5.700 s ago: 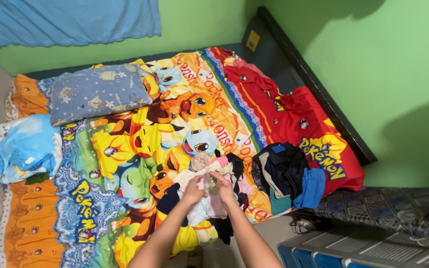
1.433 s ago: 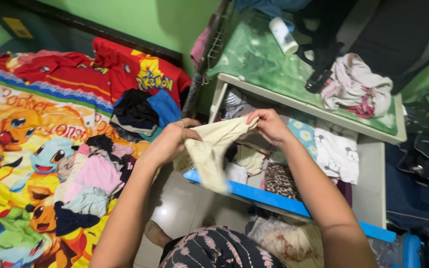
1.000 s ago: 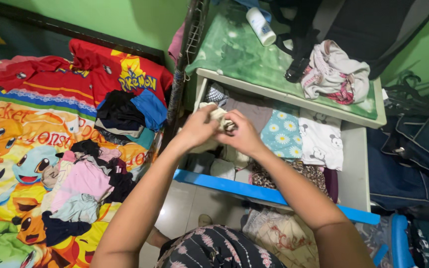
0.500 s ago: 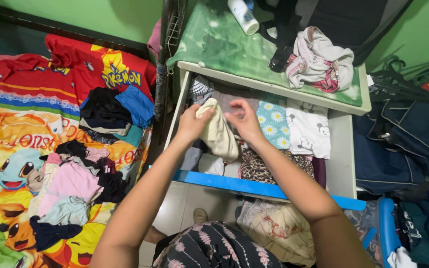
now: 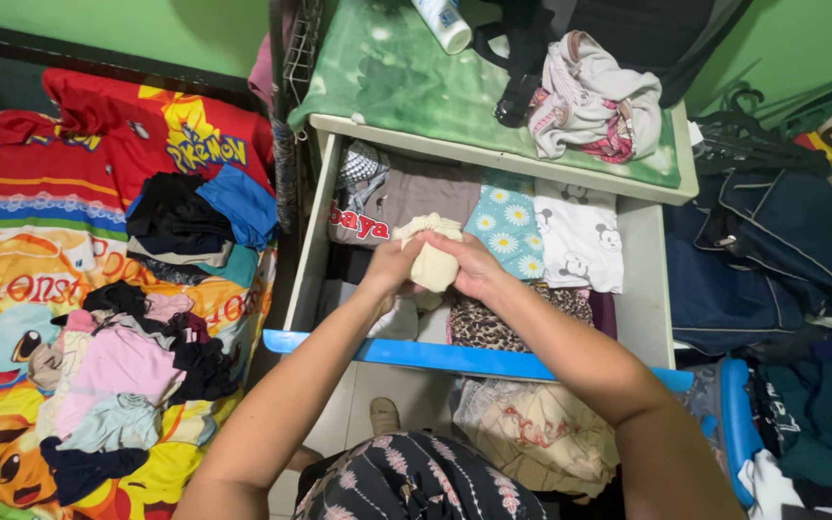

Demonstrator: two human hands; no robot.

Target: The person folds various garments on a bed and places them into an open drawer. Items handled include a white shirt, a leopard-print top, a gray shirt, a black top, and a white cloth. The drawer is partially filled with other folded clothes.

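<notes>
A small, cream-yellow, folded piece of soft cloth sits between the two hands, just above the open white drawer with a bright blue front edge. The left hand is closed on the left side of the cloth, and the right hand is closed on its right side, so both hands hold it together. The cloth is bunched into a little roll, and its top pokes out above the fingers.

Inside the drawer, right behind the cloth, lies a grey top with red letters. Next to that, more to the right, is a light blue cloth with white daisies, and then a white cloth with cartoon mouse pictures. Near the front of the drawer, under the right wrist, is a brown spotted leopard-print cloth.

On top of the drawer unit lies a green cover. A white bottle lies on it, and a crumpled white and pink garment sits there too.

To the left of the drawer is a bed with a bright cartoon sheet in red, yellow and blue. A heap of dark and blue clothes lies on it, close to the drawer, and a heap of pink, black and pale clothes lies nearer the person.
</notes>
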